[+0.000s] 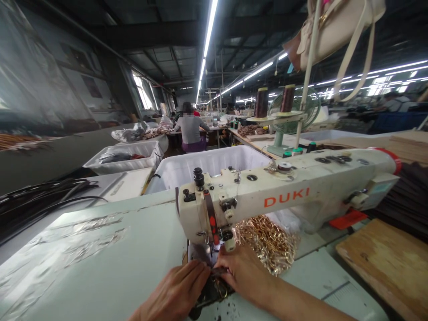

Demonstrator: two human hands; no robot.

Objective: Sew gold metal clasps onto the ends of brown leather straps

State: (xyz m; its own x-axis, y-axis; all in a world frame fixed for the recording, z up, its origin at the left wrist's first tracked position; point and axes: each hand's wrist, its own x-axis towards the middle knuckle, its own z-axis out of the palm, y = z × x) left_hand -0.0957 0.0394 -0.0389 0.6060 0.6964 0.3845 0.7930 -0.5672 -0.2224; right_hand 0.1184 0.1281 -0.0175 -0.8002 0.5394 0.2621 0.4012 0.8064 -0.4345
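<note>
A white sewing machine (240, 200) with red "DUKI" lettering stands before me, its needle area lit. At the needle, my left hand (179, 287) has its fingers pressed together beside the presser foot; whatever lies under them is hidden. Just to the right, my right hand (247, 272) pinches a small dark strap (220, 270) between thumb and fingers. Below the fingertips, a gold metal clasp (220, 289) rests on the dark machine bed. Behind my right hand sits a pile of gold clasps (267, 240) on the table.
A pale green tabletop (143, 249) extends left. A wooden board (384, 263) lies at right, near dark stacked strips (411, 196). Behind the machine are a white bin (214, 162), thread spools (261, 103) and a fan (279, 147). A beige bag (341, 35) hangs overhead. Another person (191, 129) sits farther back.
</note>
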